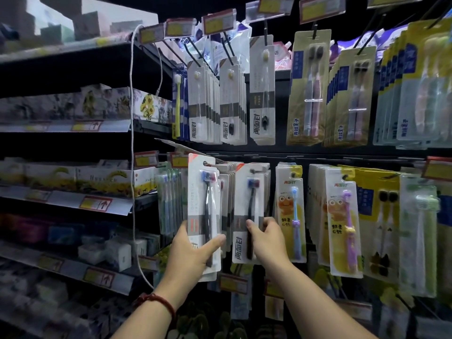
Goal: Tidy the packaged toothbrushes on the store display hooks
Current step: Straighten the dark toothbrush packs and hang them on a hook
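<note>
My left grip [193,250] curls round front toothbrush pack [204,206], lower centre frame, long axis vertical. My right grip [266,241] pinches neighbouring pack [247,204] just right. Both hold low; hanging ends straight above.

A dark rail [318,154] runs across the black hook wall [281,113]. Above the rail, black hooks [265,33] carry rows of white-and-grey single-brush packs [230,104]. Further right above it hang gold twin-brush packs [308,94] and, at the edge, pale packs with blue strips [423,89]. Just below the rail hang a front white pack [203,206], tilted, and a neighbouring white pack [249,199], each ahead of a stack. Right of these, under the rail, come cartoon children's packs [291,211] and yellow twin-brush packs [384,216]. Left of the rail's end, tiered shelves [73,126] bear flower-printed boxes [151,106], banana-printed boxes [110,179] and small white boxes [117,253], all blurred.
</note>
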The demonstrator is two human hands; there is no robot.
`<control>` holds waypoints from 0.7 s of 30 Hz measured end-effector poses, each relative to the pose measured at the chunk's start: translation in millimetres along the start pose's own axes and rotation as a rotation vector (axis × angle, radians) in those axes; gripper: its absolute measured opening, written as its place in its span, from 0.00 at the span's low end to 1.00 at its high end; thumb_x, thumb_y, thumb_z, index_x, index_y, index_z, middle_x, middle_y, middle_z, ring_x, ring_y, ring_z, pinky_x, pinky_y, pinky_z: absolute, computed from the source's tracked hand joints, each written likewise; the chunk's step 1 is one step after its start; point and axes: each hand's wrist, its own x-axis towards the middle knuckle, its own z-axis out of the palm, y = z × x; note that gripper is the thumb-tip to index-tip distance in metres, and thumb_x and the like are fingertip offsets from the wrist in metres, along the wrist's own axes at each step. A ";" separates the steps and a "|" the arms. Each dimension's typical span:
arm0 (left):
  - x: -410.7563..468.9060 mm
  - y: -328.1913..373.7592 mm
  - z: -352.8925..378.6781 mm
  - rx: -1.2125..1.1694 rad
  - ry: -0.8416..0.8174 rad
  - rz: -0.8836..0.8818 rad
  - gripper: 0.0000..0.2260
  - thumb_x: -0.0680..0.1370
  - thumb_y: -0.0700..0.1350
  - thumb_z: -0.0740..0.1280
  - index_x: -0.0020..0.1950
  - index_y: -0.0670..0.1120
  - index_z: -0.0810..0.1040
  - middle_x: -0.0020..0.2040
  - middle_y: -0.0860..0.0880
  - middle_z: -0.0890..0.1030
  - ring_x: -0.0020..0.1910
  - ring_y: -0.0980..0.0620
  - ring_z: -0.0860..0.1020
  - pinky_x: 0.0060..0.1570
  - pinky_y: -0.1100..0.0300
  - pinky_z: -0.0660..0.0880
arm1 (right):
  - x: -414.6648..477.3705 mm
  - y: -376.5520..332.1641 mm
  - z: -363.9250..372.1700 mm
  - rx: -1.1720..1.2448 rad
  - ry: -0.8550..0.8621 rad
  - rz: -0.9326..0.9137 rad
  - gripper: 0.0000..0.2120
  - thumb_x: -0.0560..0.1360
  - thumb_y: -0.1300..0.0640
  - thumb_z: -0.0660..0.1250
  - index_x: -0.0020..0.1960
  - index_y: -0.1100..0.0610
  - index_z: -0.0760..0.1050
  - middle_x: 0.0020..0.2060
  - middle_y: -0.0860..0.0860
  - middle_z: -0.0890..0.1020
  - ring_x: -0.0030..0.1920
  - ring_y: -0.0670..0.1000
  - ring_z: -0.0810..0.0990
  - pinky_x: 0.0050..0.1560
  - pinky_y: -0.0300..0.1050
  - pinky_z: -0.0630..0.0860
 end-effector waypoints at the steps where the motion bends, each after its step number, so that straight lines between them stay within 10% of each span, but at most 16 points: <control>1: 1.0 0.0 -0.2 0.003 -0.009 -0.002 0.22 0.71 0.48 0.81 0.62 0.51 0.78 0.50 0.49 0.88 0.45 0.45 0.88 0.45 0.41 0.85 | 3.5 0.8 3.7 -0.024 0.028 0.012 0.10 0.80 0.48 0.67 0.55 0.54 0.74 0.48 0.53 0.84 0.51 0.55 0.84 0.56 0.59 0.81; 5: 3.9 2.3 -2.5 0.024 -0.021 0.034 0.19 0.72 0.47 0.80 0.60 0.51 0.78 0.48 0.49 0.87 0.42 0.52 0.86 0.39 0.61 0.83 | 14.0 1.8 9.4 -0.180 0.102 0.045 0.19 0.82 0.47 0.63 0.66 0.59 0.70 0.59 0.59 0.81 0.60 0.62 0.80 0.61 0.57 0.78; 10: 7.8 -1.8 -2.3 0.048 -0.076 0.008 0.25 0.67 0.57 0.82 0.61 0.55 0.78 0.51 0.53 0.88 0.49 0.50 0.87 0.53 0.47 0.84 | 21.9 -3.3 6.8 -0.371 -0.017 0.108 0.23 0.84 0.47 0.59 0.68 0.65 0.66 0.62 0.62 0.78 0.64 0.63 0.78 0.62 0.55 0.76; 15: 4.6 -1.7 6.8 0.058 -0.018 -0.003 0.22 0.69 0.48 0.83 0.59 0.54 0.78 0.50 0.53 0.87 0.48 0.55 0.86 0.51 0.55 0.83 | 18.4 -10.6 7.6 -0.339 -0.174 0.217 0.34 0.80 0.47 0.65 0.76 0.64 0.55 0.61 0.62 0.79 0.57 0.63 0.83 0.55 0.60 0.83; 21: -3.3 5.4 19.5 0.098 0.065 -0.011 0.24 0.66 0.48 0.84 0.56 0.51 0.78 0.49 0.52 0.86 0.48 0.53 0.85 0.50 0.51 0.83 | -16.9 -40.3 -13.4 0.030 -0.483 0.309 0.26 0.82 0.38 0.59 0.58 0.61 0.76 0.44 0.56 0.85 0.37 0.57 0.85 0.36 0.49 0.82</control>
